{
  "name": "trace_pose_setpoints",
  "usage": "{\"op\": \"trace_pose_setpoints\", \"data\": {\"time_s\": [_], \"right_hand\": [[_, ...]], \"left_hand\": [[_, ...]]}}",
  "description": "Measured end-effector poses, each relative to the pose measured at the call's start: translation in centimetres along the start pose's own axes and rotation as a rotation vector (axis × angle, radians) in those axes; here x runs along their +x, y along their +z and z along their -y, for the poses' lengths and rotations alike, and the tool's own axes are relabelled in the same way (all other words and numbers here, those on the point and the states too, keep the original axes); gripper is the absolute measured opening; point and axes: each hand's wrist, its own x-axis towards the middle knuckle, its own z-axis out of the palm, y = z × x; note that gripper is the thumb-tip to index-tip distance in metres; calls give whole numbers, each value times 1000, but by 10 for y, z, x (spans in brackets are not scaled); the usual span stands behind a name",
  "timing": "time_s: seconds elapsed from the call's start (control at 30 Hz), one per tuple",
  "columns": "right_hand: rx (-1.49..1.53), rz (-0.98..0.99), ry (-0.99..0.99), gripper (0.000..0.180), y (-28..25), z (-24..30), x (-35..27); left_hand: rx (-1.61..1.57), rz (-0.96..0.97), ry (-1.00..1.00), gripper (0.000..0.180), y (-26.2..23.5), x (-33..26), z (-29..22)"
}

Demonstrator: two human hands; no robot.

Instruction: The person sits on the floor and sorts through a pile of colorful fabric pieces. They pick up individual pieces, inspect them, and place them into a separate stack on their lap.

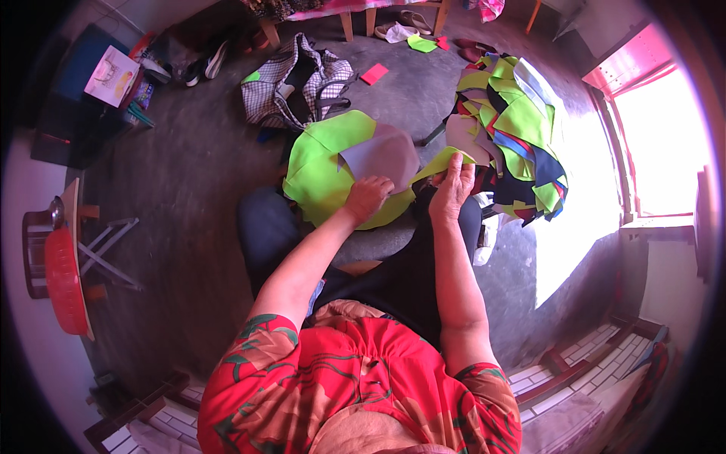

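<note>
pressing down on a grey fabric circle (380,155) atop lime green cloth (321,170) on the lap, left hand (367,197) curled loosely, right hand (452,189) pinching a green strip (442,161), heap of coloured scraps (514,129) just beside, checked bag (295,83) on the floor beyond

A black-and-white checked cloth bag (299,83) lies open on the grey concrete floor (189,189). Right of the bag sits a small red fabric scrap (373,73); further right, a heap of mixed coloured fabric pieces (514,136). Far left of the bag stands a red plastic chair (64,284).
</note>
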Motion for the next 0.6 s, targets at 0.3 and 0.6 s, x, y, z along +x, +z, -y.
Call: {"op": "trace_pose_setpoints", "data": {"time_s": [0.3,0.6], "right_hand": [[17,12,15,18,0,1,-1],[31,36,36,17,4,7,-2]], "left_hand": [[-231,4,-133,14,-10,-3,-19],[49,-244,-553,24,-20,25,56]]}}
